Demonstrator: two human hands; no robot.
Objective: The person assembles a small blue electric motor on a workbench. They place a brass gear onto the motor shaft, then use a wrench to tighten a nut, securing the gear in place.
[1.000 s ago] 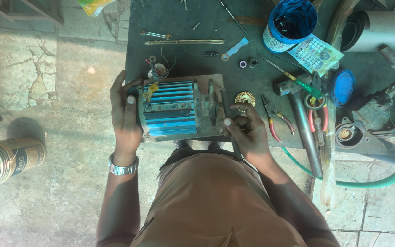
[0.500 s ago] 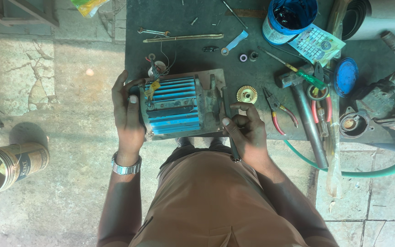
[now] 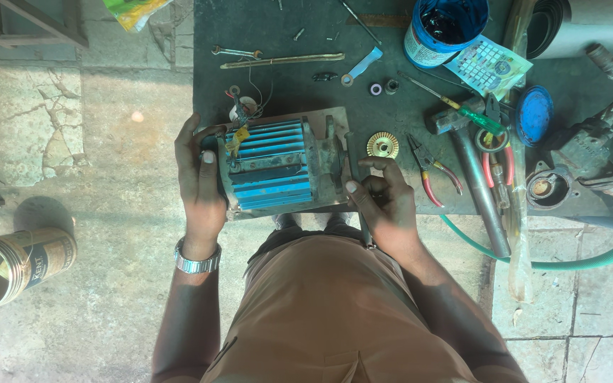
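Dark workbench [image 3: 285, 28] held a blue motor [image 3: 274, 167]; left hand [image 3: 200, 184] clasped its end, right hand [image 3: 384, 198] fingers curled around a slim tool [image 3: 355, 177], seemingly mid-disassembly, steady bracing needed.

Outdoor workshop corner, seen from above, in daylight.

Floor [image 3: 86, 128] is grey stone slabs, cracked and stained, with darker joints; paler slabs [image 3: 583, 284] lie at lower right. A dark, oil-stained workbench [image 3: 285, 92] fills the upper middle and right, its top cluttered with hand tools. A metal frame [image 3: 30, 21] crosses the upper left corner. An open tin can [image 3: 15, 266] lies on its side on the floor at lower left, throwing a round shadow above it. A green hose [image 3: 604, 248] curves over the slabs at right. Light is soft and even, shadows faint.
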